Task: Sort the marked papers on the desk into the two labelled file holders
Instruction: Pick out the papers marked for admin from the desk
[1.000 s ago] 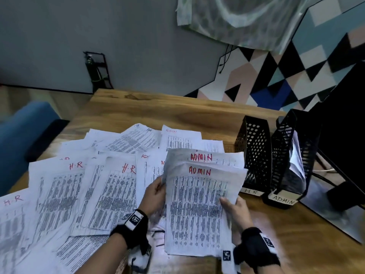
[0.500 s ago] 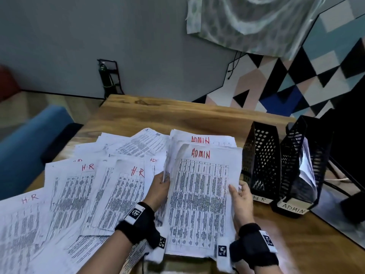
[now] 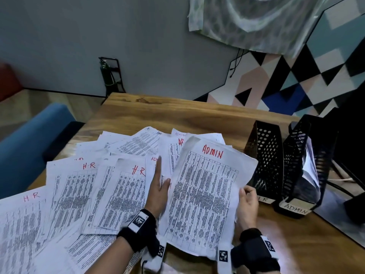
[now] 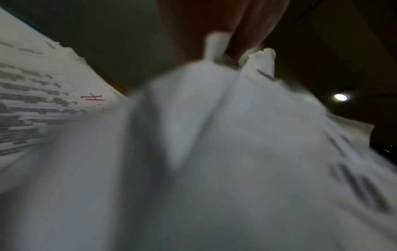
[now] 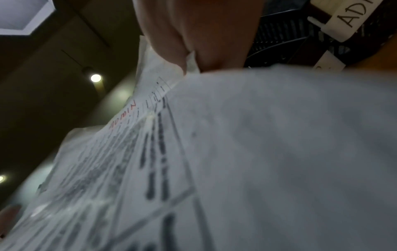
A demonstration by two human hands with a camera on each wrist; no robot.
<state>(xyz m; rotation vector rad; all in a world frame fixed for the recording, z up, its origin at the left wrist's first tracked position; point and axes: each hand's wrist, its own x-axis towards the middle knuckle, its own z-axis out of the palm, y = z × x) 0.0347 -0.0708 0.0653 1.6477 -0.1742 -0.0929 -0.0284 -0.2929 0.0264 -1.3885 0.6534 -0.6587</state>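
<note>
We see the right hand [image 3: 247,206] gripping the right edge of the ADMIN sheet [image 3: 207,194], thumb on top, fingers curled under it; the right wrist view confirms paper pinched between thumb and fingers [image 5: 171,56]. The sheet is lifted and tilted above the paper pile, just left of the holders. The left hand [image 3: 158,186] lies flat with fingers straight and together, pointing away, its thumb side touching the ADMIN sheet's left edge; the left wrist view is blurred, we cannot tell more there. HR sheets [image 3: 122,194] lie fanned and overlapping across the left of the desk [image 3: 177,117], more ADMIN-marked pages partly hidden behind the held one. Two black perforated file holders stand side by side at the right: HR holder [image 3: 264,155] nearer the papers, ADMIN holder [image 3: 300,169] beyond it with papers already inside. Both wrists wear black straps with marker tags.
</note>
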